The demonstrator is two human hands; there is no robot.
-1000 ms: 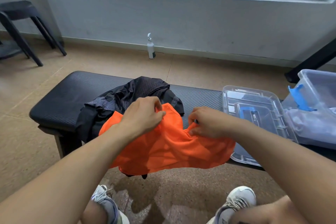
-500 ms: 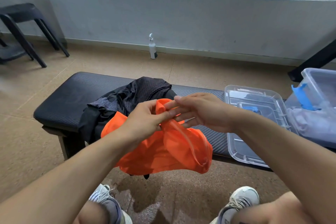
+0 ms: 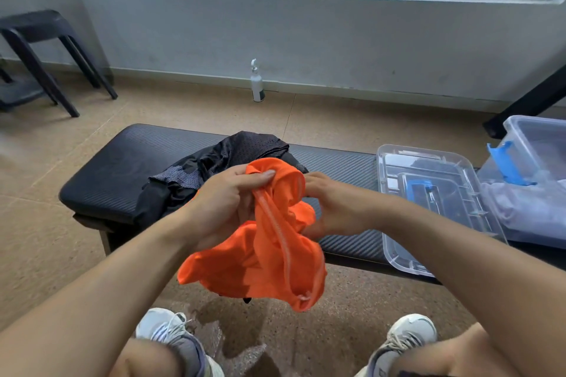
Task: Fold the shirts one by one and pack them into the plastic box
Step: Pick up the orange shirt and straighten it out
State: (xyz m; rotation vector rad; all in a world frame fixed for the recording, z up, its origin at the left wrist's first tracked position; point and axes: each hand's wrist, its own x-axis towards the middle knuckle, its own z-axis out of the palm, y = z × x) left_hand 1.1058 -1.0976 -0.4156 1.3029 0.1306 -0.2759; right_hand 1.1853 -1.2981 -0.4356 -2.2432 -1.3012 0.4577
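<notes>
Right in front of my knees, above my shoes, I've got the orange shirt bunched up in the air, off the bench, hanging down in a loose clump with a pale seam running top to bottom through it, so its long line is vertical right now, nowhere near flat. My left hand is closed on the upper edge, thumb pinching the fabric at the very top. My right hand is just beside it, tucked partly behind the cloth; it looks closed on the shirt's right side, though the fingertips are hidden. Both hands sit close together at the top, and that's the thing to fix, I reckon: they need to travel apart along the upper edge so the shirt opens out sideways before I lay it on the bench. Just beyond my hands, the black shirt lies crumpled on the bench, waiting its turn. To my right, on the bench, a clear lid lies flat, and past that, further right, is the plastic box with a blue latch and something pale already inside, so my right hand is the nearer one for packing
</notes>
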